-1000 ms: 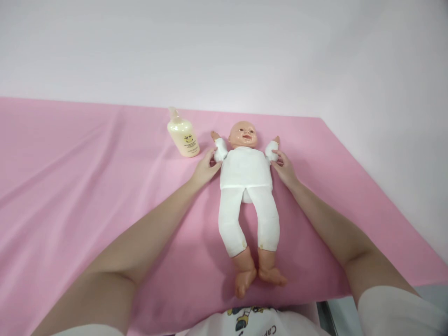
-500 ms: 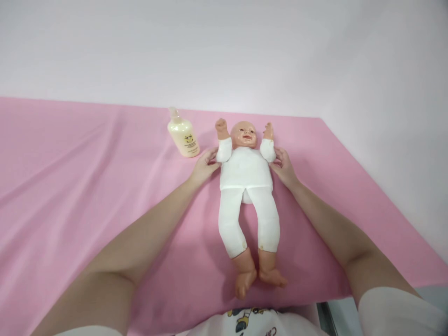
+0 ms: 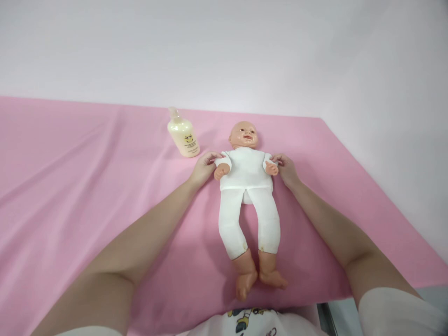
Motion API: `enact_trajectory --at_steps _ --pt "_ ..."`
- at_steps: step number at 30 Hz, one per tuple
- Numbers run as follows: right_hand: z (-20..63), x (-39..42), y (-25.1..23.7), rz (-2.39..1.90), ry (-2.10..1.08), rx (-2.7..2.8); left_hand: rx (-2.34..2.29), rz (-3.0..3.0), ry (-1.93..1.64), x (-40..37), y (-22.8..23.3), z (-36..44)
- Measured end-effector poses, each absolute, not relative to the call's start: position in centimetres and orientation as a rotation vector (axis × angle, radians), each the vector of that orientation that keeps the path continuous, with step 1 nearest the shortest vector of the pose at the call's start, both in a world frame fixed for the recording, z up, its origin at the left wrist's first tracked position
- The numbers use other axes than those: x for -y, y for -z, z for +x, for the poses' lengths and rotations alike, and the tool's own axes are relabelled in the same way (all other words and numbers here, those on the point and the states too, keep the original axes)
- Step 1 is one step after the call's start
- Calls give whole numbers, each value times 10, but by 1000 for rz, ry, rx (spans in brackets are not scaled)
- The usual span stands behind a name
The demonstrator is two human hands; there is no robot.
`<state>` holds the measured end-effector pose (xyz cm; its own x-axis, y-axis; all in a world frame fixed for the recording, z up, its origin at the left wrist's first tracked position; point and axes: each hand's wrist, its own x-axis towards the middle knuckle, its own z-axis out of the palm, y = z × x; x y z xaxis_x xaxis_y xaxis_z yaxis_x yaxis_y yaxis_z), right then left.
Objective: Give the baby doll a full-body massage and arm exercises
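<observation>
A baby doll (image 3: 246,168) with a white cloth body lies on its back, its bare feet toward me. My left hand (image 3: 206,167) is closed on the doll's arm at the left of the view, fingers at the upper sleeve. On the other side my right hand (image 3: 286,169) grips the opposite arm near its sleeve. Both doll arms are bent down, their plastic hands beside the torso. Parts of my fingertips are hidden behind the sleeves. A pump bottle (image 3: 184,137) of pale yellow liquid stands left of the doll's head.
Pink cloth (image 3: 87,186) covers the table, with folds on the left side. A white wall (image 3: 224,56) rises behind the far edge. The table's right edge slants toward me, and a printed white shirt (image 3: 255,322) shows at the near edge.
The doll's arms have swung from raised beside its head down to its torso, with my hands at them. The bottle, legs and head have hardly moved.
</observation>
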<state>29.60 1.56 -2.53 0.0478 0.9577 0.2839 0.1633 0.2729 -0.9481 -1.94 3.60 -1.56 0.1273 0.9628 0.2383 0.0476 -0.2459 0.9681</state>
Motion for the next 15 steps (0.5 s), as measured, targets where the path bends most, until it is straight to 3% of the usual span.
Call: enact_trajectory --at_steps 7,15 --pt "292 -11 19 -1172 -846 1384 -1115 1700 -1224 -35 16 -20" --pt "292 -1 13 -1237 -399 1402 -1319 1975 -1395 -22 2 -17"
